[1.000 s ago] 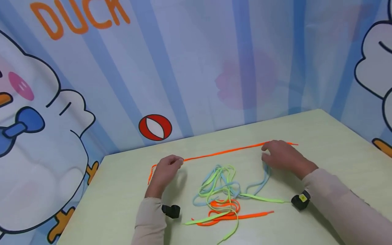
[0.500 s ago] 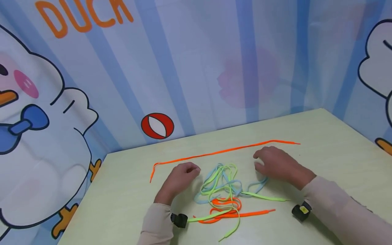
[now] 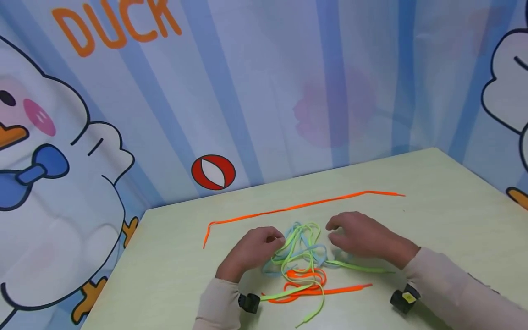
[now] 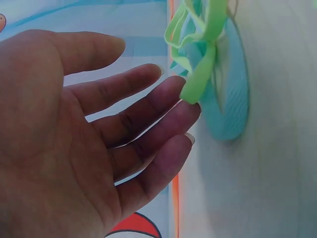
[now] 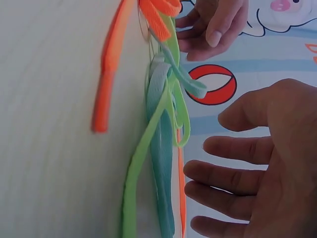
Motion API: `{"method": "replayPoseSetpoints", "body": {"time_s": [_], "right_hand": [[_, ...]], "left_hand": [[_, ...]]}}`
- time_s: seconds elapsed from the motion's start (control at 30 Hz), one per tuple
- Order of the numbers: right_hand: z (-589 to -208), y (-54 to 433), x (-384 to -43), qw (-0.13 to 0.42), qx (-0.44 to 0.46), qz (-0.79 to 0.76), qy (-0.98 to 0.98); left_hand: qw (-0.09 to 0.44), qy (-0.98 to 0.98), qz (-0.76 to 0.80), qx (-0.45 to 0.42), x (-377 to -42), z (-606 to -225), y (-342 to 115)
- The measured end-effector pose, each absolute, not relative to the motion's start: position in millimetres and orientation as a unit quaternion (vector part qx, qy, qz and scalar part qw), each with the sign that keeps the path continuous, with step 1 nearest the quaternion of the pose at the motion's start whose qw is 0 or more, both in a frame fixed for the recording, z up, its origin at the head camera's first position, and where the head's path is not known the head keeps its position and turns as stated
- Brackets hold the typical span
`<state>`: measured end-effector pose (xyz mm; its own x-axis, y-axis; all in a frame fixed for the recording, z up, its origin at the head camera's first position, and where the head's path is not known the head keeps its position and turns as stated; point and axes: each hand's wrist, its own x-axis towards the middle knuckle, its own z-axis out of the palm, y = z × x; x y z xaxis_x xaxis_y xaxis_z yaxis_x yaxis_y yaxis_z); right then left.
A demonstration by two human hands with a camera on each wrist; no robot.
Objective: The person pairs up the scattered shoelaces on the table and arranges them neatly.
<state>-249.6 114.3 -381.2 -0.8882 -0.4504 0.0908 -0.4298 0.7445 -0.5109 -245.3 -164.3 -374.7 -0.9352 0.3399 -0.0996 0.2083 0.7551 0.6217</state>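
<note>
With fingers loosely parted, the left hand (image 3: pixel 256 247) and right hand (image 3: pixel 359 234) are hovering at either side of a tangle of flat lime-green, pale-blue and orange fabric laces (image 3: pixel 310 249) in the frame's lower centre.

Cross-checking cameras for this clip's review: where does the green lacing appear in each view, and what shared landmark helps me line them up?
Head: green lacing tangled below centre, slightly right of the middle.
Left wrist: the lacing is near the top, right of centre.
Right wrist: the lacing runs from the top middle to the bottom edge, left of centre.
Shared landmark: the printed red-and-white ball, partly cut off in the left wrist view.
</note>
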Motion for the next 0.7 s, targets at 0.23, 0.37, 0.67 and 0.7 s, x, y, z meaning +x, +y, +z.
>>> {"method": "replayPoseSetpoints", "body": {"time_s": [0.23, 0.37, 0.67, 0.7], "right_hand": [[-382.8, 110.7, -245.3, 0.036, -0.245, -0.297, 0.922], [-384.8, 109.9, -245.1, 0.049, -0.247, -0.302, 0.92], [-387.3, 109.9, -244.0, 0.06, -0.264, -0.304, 0.913], [-387.0, 109.6, -243.7, 0.059, -0.268, -0.303, 0.913]], "left_hand": [[0.124, 0.925, 0.321, 0.164, -243.3, -377.3, -156.3], [0.121, 0.927, 0.312, 0.171, -241.6, -378.6, -151.6], [0.122, 0.936, 0.285, 0.164, -241.5, -380.9, -138.4], [0.125, 0.937, 0.281, 0.165, -241.4, -380.4, -137.0]]}}
